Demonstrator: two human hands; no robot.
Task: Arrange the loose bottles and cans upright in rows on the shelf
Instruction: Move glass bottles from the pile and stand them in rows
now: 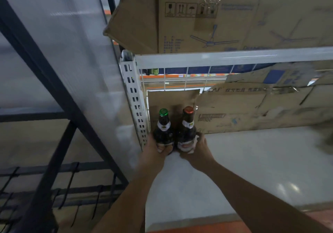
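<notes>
Right now you have both hands at the far left corner of the white shelf (pixel 252 160), each wrapped around a dark glass bottle. Your left hand (pixel 155 151) grips the lower body of the green-capped bottle (pixel 163 130), fingers curled around its base. Your right hand (pixel 196 151) clasps the red-capped bottle (pixel 187 130) the same way, low on the label. Both bottles stand upright and side by side, their bodies touching or nearly so; your hands hide the bases, so you cannot tell whether they rest on the shelf surface.

Mind the edges on your left: the green-capped bottle sits just beside the perforated white upright post (pixel 134 103), with hardly any gap. Directly behind both bottles stands a flat cardboard sheet (pixel 173 99), against the wire mesh back (pixel 180 77), so there is little depth left there. To the right, more flattened cardboard (pixel 252 110) leans along the back of the shelf, but the surface in front of it lies open and broad, stretching right and toward you as far as the orange front lip (pixel 198 225). Overhead, the next shelf's grey rail (pixel 234 56) carries a cardboard box (pixel 189 16) whose corner overhangs the post, well above the caps.
</notes>
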